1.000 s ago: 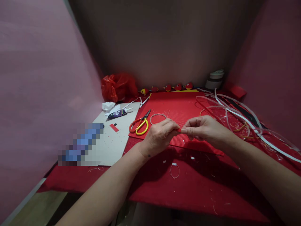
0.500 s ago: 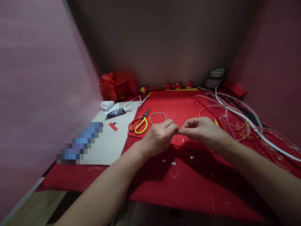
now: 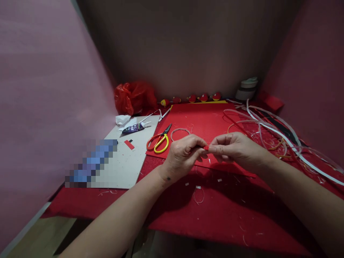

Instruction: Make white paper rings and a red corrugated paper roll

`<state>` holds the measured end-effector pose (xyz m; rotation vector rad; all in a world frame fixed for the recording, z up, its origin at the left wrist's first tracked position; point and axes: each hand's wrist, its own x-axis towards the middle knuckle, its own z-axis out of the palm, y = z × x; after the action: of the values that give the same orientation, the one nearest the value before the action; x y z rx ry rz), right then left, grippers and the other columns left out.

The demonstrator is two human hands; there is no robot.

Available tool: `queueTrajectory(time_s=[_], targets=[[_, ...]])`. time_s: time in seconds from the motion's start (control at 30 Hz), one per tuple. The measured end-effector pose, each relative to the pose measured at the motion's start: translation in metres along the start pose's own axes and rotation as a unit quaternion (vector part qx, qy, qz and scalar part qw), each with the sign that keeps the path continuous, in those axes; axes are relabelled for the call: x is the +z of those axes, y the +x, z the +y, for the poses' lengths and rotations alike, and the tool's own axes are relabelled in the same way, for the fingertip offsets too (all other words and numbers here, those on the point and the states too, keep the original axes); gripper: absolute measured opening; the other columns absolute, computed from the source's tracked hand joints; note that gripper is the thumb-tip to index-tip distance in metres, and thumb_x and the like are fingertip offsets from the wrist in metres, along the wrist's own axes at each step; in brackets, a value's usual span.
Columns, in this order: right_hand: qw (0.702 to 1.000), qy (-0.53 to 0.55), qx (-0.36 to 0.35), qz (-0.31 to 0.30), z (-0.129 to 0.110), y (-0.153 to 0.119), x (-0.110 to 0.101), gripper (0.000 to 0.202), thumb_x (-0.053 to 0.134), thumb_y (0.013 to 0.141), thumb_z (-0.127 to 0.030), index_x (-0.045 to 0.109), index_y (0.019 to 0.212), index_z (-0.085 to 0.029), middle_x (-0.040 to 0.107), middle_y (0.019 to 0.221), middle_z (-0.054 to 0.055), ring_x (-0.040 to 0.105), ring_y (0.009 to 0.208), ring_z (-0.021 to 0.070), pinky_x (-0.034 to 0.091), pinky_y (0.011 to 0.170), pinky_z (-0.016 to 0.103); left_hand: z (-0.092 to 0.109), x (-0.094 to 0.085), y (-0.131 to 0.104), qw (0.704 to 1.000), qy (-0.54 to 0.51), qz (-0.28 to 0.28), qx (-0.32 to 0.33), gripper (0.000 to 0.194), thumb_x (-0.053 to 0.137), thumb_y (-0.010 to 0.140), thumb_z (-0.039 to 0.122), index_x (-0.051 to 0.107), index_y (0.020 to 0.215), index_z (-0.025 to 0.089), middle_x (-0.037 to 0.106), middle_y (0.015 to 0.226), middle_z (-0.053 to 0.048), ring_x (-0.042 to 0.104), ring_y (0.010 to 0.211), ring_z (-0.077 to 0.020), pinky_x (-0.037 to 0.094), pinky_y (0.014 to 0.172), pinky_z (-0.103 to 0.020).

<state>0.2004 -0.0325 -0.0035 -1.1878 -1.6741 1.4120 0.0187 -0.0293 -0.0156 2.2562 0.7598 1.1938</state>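
Small red strip (image 3: 206, 147) shows plainer than half a second ago, above red corrugated sheet (image 3: 200, 118). Left hand (image 3: 185, 151), right hand (image 3: 233, 147) pinch it, fingers nearly together; handling seems unfinished.

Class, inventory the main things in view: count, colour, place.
Round bird figures: 5, mostly red, back
Crinkled plastic bag: 1, red, back left
Round lidded container: 1, whitish, back right
Flat board: 1, grey, left
Nozzled tube: 1, dark purple, on board
Metal scissors: 1, orange and yellow handles, centre
Ribbed sheet: 1, red, centre
Thin wiry ring: 1, pale, on sheet
Flat strips: several, mostly white, right
Cloth: 1, red, underneath
Tiny piece: 1, red, between fingertips
Left hand, right hand: 2, pinching piece
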Motion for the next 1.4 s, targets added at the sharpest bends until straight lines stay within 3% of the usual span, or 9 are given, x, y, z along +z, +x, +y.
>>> queueTrajectory(time_s=[0.3,0.57,0.83,0.93,1.07,1.17,1.23,1.4], targets=[[0.999,-0.002,-0.001,-0.046,0.003,0.001,-0.005,0.024,0.061,0.072,-0.038,0.063,0.065,-0.015,0.058,0.057,0.002,0.046,0.051,0.0098,0.032,0.05,0.025,-0.004,-0.005,0.002,0.998,0.061,-0.021,0.015,0.009,0.049,0.084,0.02,0.054,0.081,0.014,0.058,0.066,-0.001,0.057,0.054,-0.0064,0.048,0.053,-0.019],[1.0,0.015,0.007,-0.011,0.001,0.0,0.003,0.021,0.06,0.072,-0.031,0.059,0.059,-0.015,0.048,0.044,-0.003,0.036,0.041,0.0066,0.022,0.042,0.024,-0.006,-0.006,0.005,0.974,0.199,-0.047,0.097,0.004,0.05,0.082,0.014,0.052,0.078,0.014,0.057,0.07,-0.001,0.054,0.065,-0.0082,0.045,0.061,-0.02],[0.998,-0.046,0.002,0.037,0.003,0.001,0.011,0.03,0.061,0.07,-0.037,0.051,0.051,-0.016,0.047,0.044,-0.002,0.038,0.042,0.0078,0.026,0.044,0.025,-0.013,-0.002,-0.001,0.938,0.307,-0.085,0.135,0.014,0.039,0.087,0.014,0.052,0.081,0.013,0.055,0.076,-0.004,0.052,0.068,-0.0104,0.044,0.059,-0.021],[0.997,-0.06,0.006,0.039,0.004,0.001,0.011,0.03,0.059,0.072,-0.039,0.052,0.053,-0.016,0.046,0.045,-0.002,0.036,0.042,0.0077,0.025,0.043,0.025,-0.01,-0.002,0.001,0.956,0.259,-0.068,0.117,0.013,0.041,0.086,0.014,0.052,0.079,0.013,0.056,0.075,-0.004,0.053,0.068,-0.0103,0.045,0.061,-0.021],[0.999,-0.028,-0.035,0.011,0.003,-0.002,0.008,0.028,0.059,0.073,-0.038,0.055,0.056,-0.016,0.048,0.049,-0.002,0.038,0.046,0.008,0.029,0.047,0.025,-0.005,-0.003,0.005,0.995,0.074,-0.052,0.042,0.005,0.05,0.082,0.014,0.055,0.084,0.013,0.057,0.075,-0.003,0.055,0.068,-0.0092,0.048,0.063,-0.021],[0.999,0.016,-0.051,-0.01,0.002,-0.003,0.005,0.024,0.059,0.074,-0.036,0.058,0.063,-0.016,0.049,0.051,-0.002,0.04,0.049,0.0079,0.03,0.049,0.024,-0.003,-0.001,0.004,0.998,-0.044,-0.039,-0.01,0.009,0.051,0.082,0.015,0.056,0.088,0.011,0.057,0.077,-0.004,0.058,0.065,-0.0079,0.05,0.061,-0.019],[0.998,0.024,-0.049,-0.013,0.001,-0.003,0.005,0.024,0.059,0.075,-0.036,0.058,0.062,-0.016,0.05,0.052,-0.002,0.04,0.049,0.0077,0.03,0.049,0.023,-0.003,0.0,0.003,0.998,-0.056,-0.023,-0.018,0.01,0.051,0.083,0.017,0.057,0.086,0.01,0.057,0.075,-0.004,0.058,0.062,-0.0078,0.05,0.059,-0.019],[0.999,-0.018,-0.022,-0.028,0.0,-0.003,0.003,0.029,0.058,0.076,-0.039,0.061,0.061,-0.014,0.055,0.055,0.001,0.044,0.052,0.009,0.033,0.053,0.024,-0.003,0.0,0.0,0.999,0.029,-0.019,0.009,0.007,0.051,0.082,0.015,0.058,0.082,0.012,0.059,0.068,-0.002,0.058,0.058,-0.0078,0.048,0.053,-0.017]])
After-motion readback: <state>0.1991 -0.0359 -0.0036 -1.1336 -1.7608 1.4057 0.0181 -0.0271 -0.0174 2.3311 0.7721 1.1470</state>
